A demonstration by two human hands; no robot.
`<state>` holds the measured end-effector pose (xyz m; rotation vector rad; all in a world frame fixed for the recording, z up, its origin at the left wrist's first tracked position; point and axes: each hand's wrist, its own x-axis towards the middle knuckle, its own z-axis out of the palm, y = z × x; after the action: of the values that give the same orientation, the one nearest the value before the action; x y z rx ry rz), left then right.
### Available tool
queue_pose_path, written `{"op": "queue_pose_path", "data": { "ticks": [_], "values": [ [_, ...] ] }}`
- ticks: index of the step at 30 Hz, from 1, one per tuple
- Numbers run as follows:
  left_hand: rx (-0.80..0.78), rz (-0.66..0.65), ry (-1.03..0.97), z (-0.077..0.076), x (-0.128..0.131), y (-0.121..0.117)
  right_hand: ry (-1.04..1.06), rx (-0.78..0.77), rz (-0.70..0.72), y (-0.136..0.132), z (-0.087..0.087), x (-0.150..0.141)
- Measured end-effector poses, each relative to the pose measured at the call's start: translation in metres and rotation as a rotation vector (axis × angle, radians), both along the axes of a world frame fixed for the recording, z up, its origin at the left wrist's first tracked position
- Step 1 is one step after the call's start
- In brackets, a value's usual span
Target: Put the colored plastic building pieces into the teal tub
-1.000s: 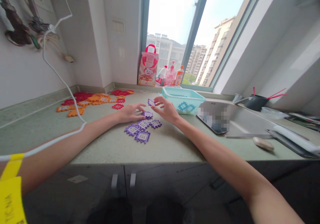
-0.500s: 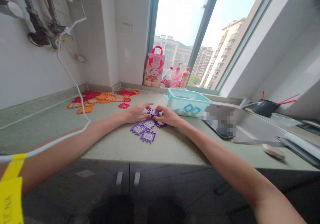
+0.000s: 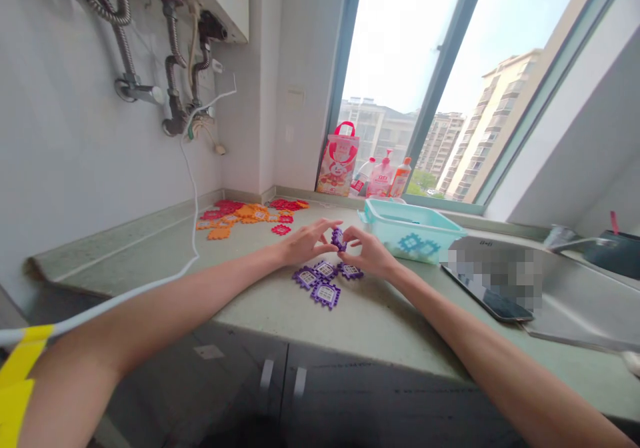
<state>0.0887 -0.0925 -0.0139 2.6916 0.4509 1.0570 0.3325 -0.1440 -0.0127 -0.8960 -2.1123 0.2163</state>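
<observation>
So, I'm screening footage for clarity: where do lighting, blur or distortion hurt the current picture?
Head view: sky through the window burns out near white, cabinet doors fall dark; head view: wide-angle stretch broadens the forearms toward the lower corners; head view: the held purple piece looks soft, and pixelation masks part of the dark device and sink.

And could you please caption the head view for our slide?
Left hand and right hand hold purple plastic near four purple pieces on the counter.

Two hands (image 3: pixel 306 244), four purple tiles (image 3: pixel 326 295) lying flat, three bottles (image 3: pixel 380 180), two cupboard handles (image 3: pixel 299 382), one bag (image 3: pixel 339 166), one tub (image 3: pixel 383 227) and one sink (image 3: pixel 585 305) appear together.
</observation>
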Motion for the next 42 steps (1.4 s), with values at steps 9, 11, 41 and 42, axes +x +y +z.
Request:
{"op": "queue_pose_path", "data": {
  "ticks": [9, 11, 41, 42],
  "values": [
    [-0.158, 0.077, 0.027, -0.002, -0.009, 0.024, 0.027, 0.326, -0.290, -0.015, 0.045, 0.029],
    [-0.197, 0.078, 0.069, -0.002, -0.010, 0.025, 0.051, 0.396, -0.376, -0.015, 0.052, 0.041],
    [-0.194, 0.108, 0.404, 0.010, -0.015, 0.012, -0.194, 0.116, -0.268, -0.019, 0.059, 0.051],
    [-0.187, 0.102, 0.409, 0.010, -0.015, 0.011, -0.244, 0.029, -0.228, -0.020, 0.057, 0.048]
  ]
}}
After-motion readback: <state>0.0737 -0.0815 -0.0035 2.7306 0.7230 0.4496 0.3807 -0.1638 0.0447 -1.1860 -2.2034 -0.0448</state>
